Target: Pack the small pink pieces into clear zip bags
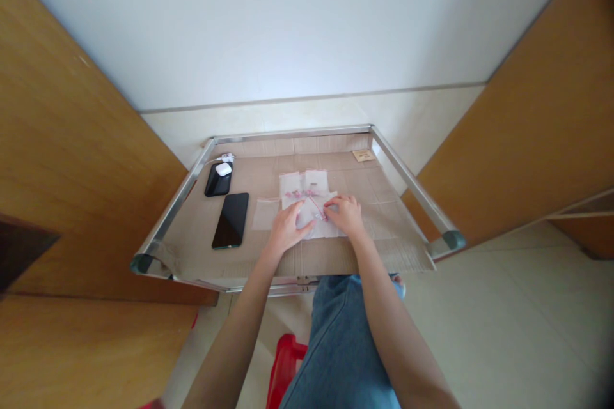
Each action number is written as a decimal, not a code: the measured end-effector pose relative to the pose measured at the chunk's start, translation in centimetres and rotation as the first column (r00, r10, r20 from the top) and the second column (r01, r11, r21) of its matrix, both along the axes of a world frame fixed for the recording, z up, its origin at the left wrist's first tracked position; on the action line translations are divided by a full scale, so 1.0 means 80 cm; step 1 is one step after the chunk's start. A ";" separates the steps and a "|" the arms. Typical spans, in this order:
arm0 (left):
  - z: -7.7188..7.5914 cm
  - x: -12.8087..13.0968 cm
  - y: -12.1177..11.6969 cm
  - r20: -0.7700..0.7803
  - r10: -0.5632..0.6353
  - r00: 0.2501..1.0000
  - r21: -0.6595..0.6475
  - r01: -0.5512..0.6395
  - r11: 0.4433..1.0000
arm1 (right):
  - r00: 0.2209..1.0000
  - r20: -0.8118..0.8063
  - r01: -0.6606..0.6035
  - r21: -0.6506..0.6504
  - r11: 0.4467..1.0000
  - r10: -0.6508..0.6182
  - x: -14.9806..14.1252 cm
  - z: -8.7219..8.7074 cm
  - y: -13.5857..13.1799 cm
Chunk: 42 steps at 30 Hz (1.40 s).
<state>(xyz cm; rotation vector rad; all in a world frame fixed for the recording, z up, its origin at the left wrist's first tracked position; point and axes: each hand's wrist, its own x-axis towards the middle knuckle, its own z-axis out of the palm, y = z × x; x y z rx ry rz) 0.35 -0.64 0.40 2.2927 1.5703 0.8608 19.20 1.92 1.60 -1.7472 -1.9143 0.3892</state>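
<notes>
Both hands rest on a small clear zip bag (pixel 311 218) lying on a cardboard-covered table (pixel 384 217). My left hand (pixel 286 228) lies on the bag's left side with fingers curled over it. My right hand (pixel 346 214) pinches the bag's red-lined top edge at the right. Just behind them lie more clear zip bags (pixel 304 186) with small pink items inside. One empty bag (pixel 265 213) lies left of my left hand.
A black phone (pixel 231 220) lies at the left of the table. Behind it sit a second dark phone (pixel 218 183) with a white earbud case (pixel 223 169) on top. Metal rails (pixel 412 185) edge the table. Wooden panels stand on both sides. A red stool (pixel 284 370) is below.
</notes>
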 end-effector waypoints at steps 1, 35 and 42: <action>0.000 0.000 0.000 0.002 0.000 1.000 -0.002 0.000 1.000 | 1.000 0.011 0.004 -0.005 1.000 -0.004 -0.001 0.001 0.000; 0.004 0.001 0.000 0.048 -0.008 0.999 -0.050 0.010 0.999 | 0.672 -0.727 -0.248 -0.042 0.968 0.141 -0.011 0.001 0.005; 0.003 0.001 -0.001 0.048 -0.005 0.999 -0.034 0.006 0.999 | 0.606 -0.773 -0.336 -0.035 0.941 0.187 -0.009 -0.005 0.007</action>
